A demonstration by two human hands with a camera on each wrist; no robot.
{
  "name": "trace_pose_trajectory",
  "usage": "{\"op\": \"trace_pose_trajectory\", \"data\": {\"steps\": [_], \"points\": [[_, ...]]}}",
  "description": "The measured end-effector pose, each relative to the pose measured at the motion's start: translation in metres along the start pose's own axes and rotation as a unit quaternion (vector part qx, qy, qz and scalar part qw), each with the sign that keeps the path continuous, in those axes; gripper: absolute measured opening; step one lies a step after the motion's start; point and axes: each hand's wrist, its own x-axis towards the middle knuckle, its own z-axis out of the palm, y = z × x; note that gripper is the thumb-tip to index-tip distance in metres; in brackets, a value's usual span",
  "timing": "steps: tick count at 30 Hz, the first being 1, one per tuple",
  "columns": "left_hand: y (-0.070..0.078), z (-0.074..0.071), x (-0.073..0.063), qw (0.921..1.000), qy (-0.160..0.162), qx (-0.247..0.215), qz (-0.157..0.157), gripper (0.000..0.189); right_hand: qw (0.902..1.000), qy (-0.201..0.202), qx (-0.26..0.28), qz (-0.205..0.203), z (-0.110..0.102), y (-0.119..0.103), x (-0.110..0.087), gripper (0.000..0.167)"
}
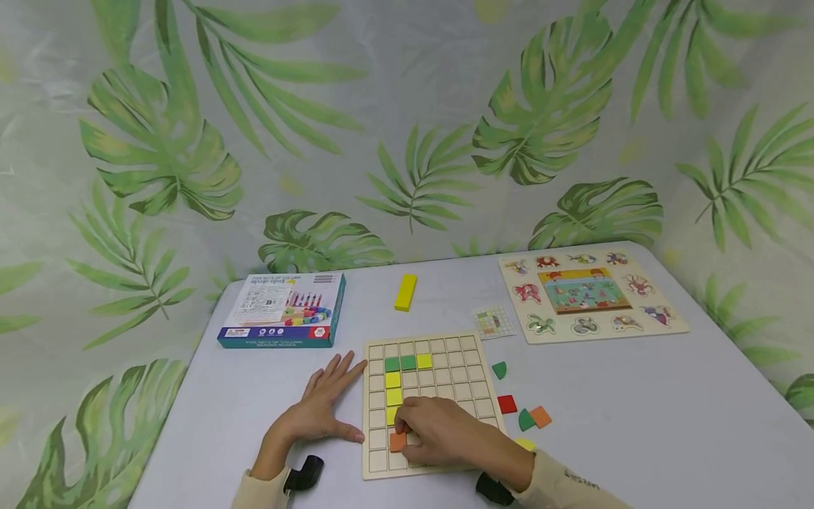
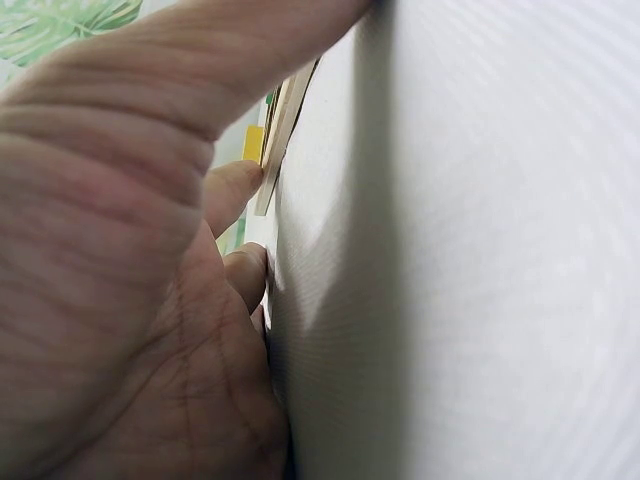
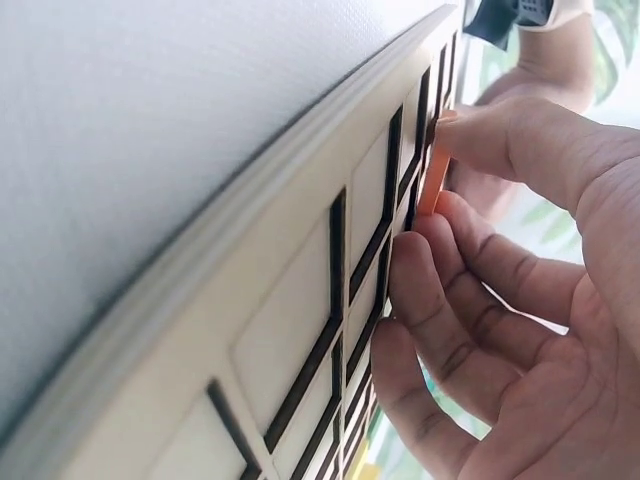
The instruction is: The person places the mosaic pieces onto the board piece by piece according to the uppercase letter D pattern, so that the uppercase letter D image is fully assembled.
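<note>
A wooden grid board (image 1: pixel 454 359) lies on the table with square cells. Two green tiles (image 1: pixel 408 362) and a yellow tile (image 1: pixel 424 361) sit in an upper row, and yellow tiles (image 1: pixel 394 396) run down a column below. My right hand (image 1: pixel 441 428) is over the lower part of the board. Between its thumb and fingers it pinches an orange square tile (image 3: pixel 435 180), which stands tilted against the grid in the right wrist view. My left hand (image 1: pixel 321 406) spreads its fingers at the board's left edge, with thumb and index finger touching it.
Right of the board lie a red tile (image 1: pixel 506 404), green quarter-circle pieces (image 1: pixel 499 370), an orange tile (image 1: pixel 540 416) and a partly hidden yellow piece (image 1: pixel 525 444). Farther back are a pattern card (image 1: pixel 493 323), a sea-animal puzzle (image 1: pixel 588 329), a yellow block (image 1: pixel 405 293) and a box (image 1: pixel 282 311).
</note>
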Motion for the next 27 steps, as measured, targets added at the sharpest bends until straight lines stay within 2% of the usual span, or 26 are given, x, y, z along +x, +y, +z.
{"op": "trace_pose_trajectory", "data": {"steps": [7, 17, 27], "points": [[0.0006, -0.0004, -0.0013, 0.9999, 0.004, 0.0, 0.011, 0.122, 0.9997, 0.008, -0.008, 0.021, 0.0009, -0.0007, 0.0019, 0.015], [0.0012, -0.0024, -0.0018, 1.0, -0.001, 0.003, 0.009, 0.12, 0.9994, 0.017, -0.03, -0.005, 0.0013, -0.0012, 0.0028, 0.016], [0.0018, -0.0018, -0.001, 1.0, -0.005, -0.005, 0.007, 0.121, 0.9994, 0.026, -0.023, 0.008, 0.0021, -0.0015, 0.0038, 0.014]]}}
